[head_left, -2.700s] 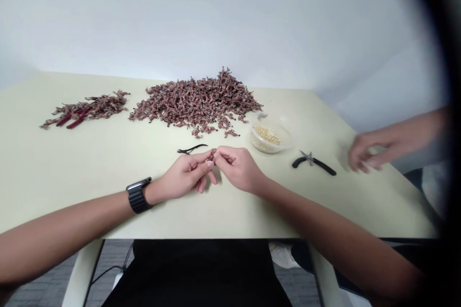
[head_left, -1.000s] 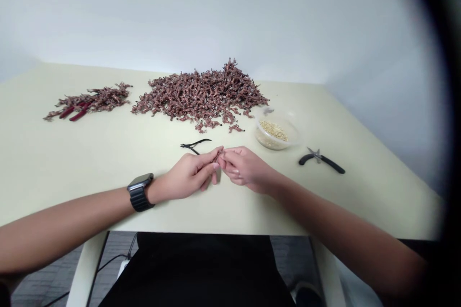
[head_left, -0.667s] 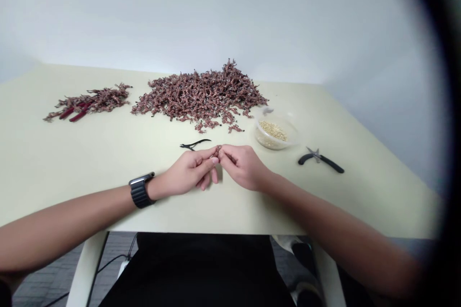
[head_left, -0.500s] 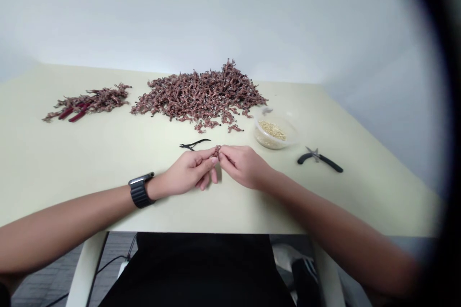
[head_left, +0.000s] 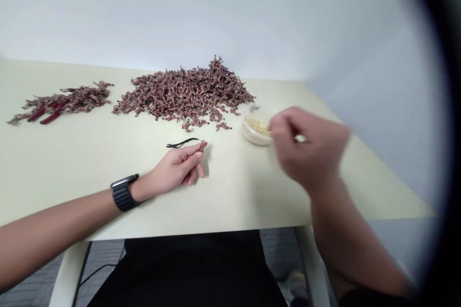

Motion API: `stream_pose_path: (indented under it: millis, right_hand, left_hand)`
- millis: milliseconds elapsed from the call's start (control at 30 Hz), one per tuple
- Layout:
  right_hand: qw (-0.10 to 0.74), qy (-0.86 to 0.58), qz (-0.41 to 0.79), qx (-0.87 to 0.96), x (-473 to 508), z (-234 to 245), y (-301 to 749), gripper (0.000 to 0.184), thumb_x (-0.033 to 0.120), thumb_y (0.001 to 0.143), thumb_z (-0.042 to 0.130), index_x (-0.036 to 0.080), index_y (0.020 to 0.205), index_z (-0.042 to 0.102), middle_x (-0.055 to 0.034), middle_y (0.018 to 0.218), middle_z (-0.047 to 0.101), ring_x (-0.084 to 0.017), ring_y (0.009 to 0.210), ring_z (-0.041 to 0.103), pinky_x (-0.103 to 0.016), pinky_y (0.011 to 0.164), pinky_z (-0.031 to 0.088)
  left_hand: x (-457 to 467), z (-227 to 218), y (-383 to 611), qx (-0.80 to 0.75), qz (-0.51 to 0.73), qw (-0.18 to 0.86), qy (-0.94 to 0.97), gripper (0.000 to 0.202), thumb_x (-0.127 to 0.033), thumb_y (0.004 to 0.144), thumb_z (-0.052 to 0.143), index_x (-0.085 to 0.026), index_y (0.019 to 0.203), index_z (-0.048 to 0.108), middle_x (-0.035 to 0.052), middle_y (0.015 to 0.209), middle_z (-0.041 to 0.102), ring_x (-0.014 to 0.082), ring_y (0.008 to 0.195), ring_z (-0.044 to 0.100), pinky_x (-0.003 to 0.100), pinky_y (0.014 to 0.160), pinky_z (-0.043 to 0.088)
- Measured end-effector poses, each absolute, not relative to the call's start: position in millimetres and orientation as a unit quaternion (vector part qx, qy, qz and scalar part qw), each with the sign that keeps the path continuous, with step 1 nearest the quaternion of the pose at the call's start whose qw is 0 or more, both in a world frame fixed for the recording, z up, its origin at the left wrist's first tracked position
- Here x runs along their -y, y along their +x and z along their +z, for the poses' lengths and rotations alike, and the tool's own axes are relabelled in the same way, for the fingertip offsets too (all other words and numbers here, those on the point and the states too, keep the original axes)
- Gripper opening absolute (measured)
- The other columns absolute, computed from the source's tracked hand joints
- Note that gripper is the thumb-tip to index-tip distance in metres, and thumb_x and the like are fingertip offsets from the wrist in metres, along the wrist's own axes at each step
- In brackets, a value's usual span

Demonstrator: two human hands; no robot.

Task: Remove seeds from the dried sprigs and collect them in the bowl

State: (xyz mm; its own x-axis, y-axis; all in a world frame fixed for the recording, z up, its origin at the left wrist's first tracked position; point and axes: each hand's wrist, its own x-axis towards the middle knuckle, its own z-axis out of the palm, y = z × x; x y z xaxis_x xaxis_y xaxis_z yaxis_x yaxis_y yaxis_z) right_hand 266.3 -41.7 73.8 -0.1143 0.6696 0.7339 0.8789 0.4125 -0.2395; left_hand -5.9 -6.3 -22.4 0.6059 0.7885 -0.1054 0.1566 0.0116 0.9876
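Thumb and forefinger of my left hand (head_left: 180,165) pinch a small reddish-brown piece (head_left: 203,145) with thin limb-like ends. It looks like the many in the pile, but its exact kind cannot be made out. My right hand (head_left: 309,146), smeared by motion, is raised at the right edge of a clear plastic bowl (head_left: 256,142). Its fingers are curled together, and whatever they hold is hidden. Small pale-gold bits (head_left: 257,126) cover the bowl's bottom. Just beyond my left fingertips lie black-handled nippers (head_left: 182,143), partly covered by the hand.
A big heap of reddish-brown pieces (head_left: 187,91) spreads over the back of the pale table (head_left: 223,201). To its left is a smaller pile (head_left: 82,98) with red-handled pliers (head_left: 52,114) in it. A wall (head_left: 180,9) rises behind the table.
My right hand has left the piece and moved right and up to the bowl, now covering the black-handled pliers' spot. My left hand keeps its pinch. The whole view has shifted slightly.
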Motion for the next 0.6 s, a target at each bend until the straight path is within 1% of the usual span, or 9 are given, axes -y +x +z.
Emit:
stream_pose_path:
  millis: [67,133,167,233,300,367,400,433,600]
  right_hand:
    - [0.42,-0.6,-0.155,0.663,46,87,298,0.027,0.023,0.094,0.054,0.02,0.069,0.064,0.0026,0.052,0.047,-0.012,0.048,0.04,-0.03,0.054,0.029]
    - [0.382,-0.664,-0.145,0.626,47,87,338,0.023,0.023,0.092,0.056,0.021,0.074,0.068,0.0005,0.058,0.058,-0.013,0.052,0.048,-0.03,0.057,0.034]
    - [0.335,-0.7,-0.129,0.618,46,82,358,0.018,0.025,0.092,0.058,0.022,0.078,0.07,-0.0003,0.064,0.063,-0.014,0.056,0.053,-0.031,0.061,0.037]
    - [0.192,-0.755,-0.047,0.625,45,66,399,0.012,0.036,0.09,0.066,0.025,0.089,0.072,-0.0033,0.079,0.072,-0.017,0.065,0.06,-0.034,0.068,0.041]
    - [0.092,-0.773,0.044,0.626,44,44,435,0.027,0.049,0.088,0.069,0.025,0.099,0.073,-0.0104,0.093,0.075,-0.022,0.074,0.065,-0.037,0.07,0.042]
    - [0.054,-0.777,0.071,0.623,44,22,463,0.046,0.057,0.083,0.074,0.02,0.112,0.072,-0.0194,0.109,0.073,-0.026,0.084,0.067,-0.038,0.07,0.043]
    - [0.044,-0.779,0.079,0.62,44,13,472,0.05,0.058,0.082,0.074,0.02,0.114,0.071,-0.0214,0.113,0.072,-0.028,0.086,0.068,-0.038,0.069,0.043]
    - [0.04,-0.777,0.09,0.621,44,5,480,0.048,0.057,0.082,0.074,0.02,0.113,0.071,-0.0215,0.112,0.072,-0.028,0.085,0.068,-0.038,0.067,0.043]
    - [0.059,-0.715,0.107,0.688,43,-13,482,0.015,0.036,0.091,0.066,0.023,0.094,0.07,-0.0136,0.092,0.072,-0.024,0.076,0.064,-0.036,0.064,0.04]
  left_hand:
    - [6,-25,-6,-0.361,0.261,0.614,0.652,0.047,-0.052,0.105,0.05,-0.012,0.123,0.066,0.0089,0.086,0.074,0.01,0.054,0.06,0.021,0.048,0.047]
    - [6,-25,-6,-0.36,0.262,0.616,0.65,0.047,-0.051,0.105,0.051,-0.012,0.125,0.065,0.0085,0.086,0.074,0.0099,0.054,0.06,0.021,0.048,0.047]
    - [6,-25,-5,-0.361,0.261,0.616,0.65,0.046,-0.051,0.105,0.051,-0.012,0.124,0.065,0.0084,0.086,0.074,0.0098,0.054,0.06,0.021,0.048,0.047]
    - [6,-24,-5,-0.366,0.259,0.611,0.652,0.045,-0.052,0.105,0.05,-0.012,0.117,0.067,0.0083,0.086,0.074,0.0094,0.054,0.06,0.021,0.048,0.046]
    - [6,-23,-5,-0.369,0.257,0.604,0.658,0.045,-0.052,0.105,0.05,-0.012,0.109,0.069,0.0084,0.085,0.074,0.009,0.054,0.06,0.02,0.048,0.046]
    - [7,-21,-5,-0.37,0.257,0.6,0.661,0.045,-0.052,0.105,0.049,-0.012,0.105,0.069,0.0082,0.084,0.073,0.0089,0.054,0.059,0.02,0.047,0.045]
    - [7,-21,-5,-0.371,0.257,0.598,0.662,0.045,-0.052,0.105,0.049,-0.012,0.105,0.069,0.0082,0.084,0.073,0.0089,0.054,0.059,0.02,0.047,0.045]
    - [7,-20,-5,-0.372,0.257,0.598,0.662,0.044,-0.052,0.105,0.049,-0.012,0.105,0.069,0.0082,0.084,0.073,0.0089,0.054,0.059,0.02,0.047,0.045]
    - [7,-21,-5,-0.379,0.267,0.602,0.651,0.044,-0.051,0.104,0.052,-0.013,0.121,0.065,0.0077,0.084,0.074,0.0091,0.053,0.059,0.02,0.047,0.044]
